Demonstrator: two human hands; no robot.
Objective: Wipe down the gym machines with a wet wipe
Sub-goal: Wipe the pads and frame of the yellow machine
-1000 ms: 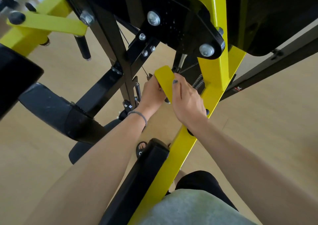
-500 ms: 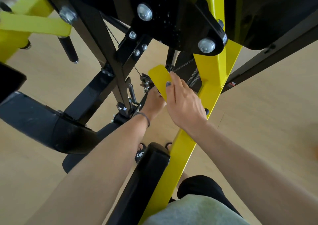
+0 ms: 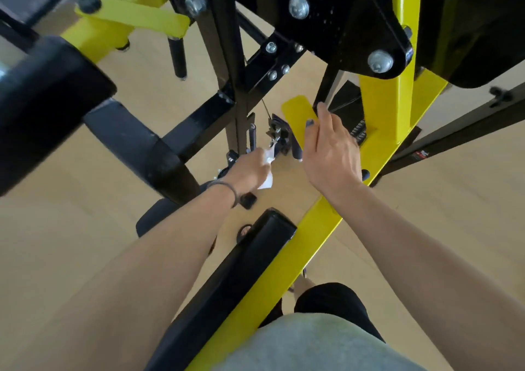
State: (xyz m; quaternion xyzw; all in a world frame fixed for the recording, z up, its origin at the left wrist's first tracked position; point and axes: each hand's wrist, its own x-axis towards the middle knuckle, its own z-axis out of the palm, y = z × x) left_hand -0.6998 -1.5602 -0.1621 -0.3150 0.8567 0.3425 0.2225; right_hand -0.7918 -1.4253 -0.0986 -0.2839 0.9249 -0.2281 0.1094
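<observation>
Wipe (image 3: 267, 171) bunched in my left hand (image 3: 250, 169), fingers curled round it, a white corner hanging out below the palm; it sits low in the machine, just short of the small cable fitting (image 3: 279, 137) ahead of my knuckles. Right hand (image 3: 331, 154) up and to the right of that grip, thumb and fingers closed over the edge of the yellow lever plate (image 3: 297, 112), steadying it against the yellow frame post (image 3: 389, 109) beyond my fingers. Judgement: step in hand is wiping the hardware under the lever while the other hand keeps the lever out of the way. To do it well, spread the wipe flatter over the fingertips before pressing in, since a wad only touches high spots. Work round the fitting and the short black grip (image 3: 297, 150) beside it, then along the underside of the plate toward my right hand. Keep the holding grip firm so the plate does not swing back on my knuckles. Watch the thin cable (image 3: 265, 109) above the wipe: it could snag and tear the cloth. Black pad (image 3: 227, 279) near my forearm looks not yet reached
</observation>
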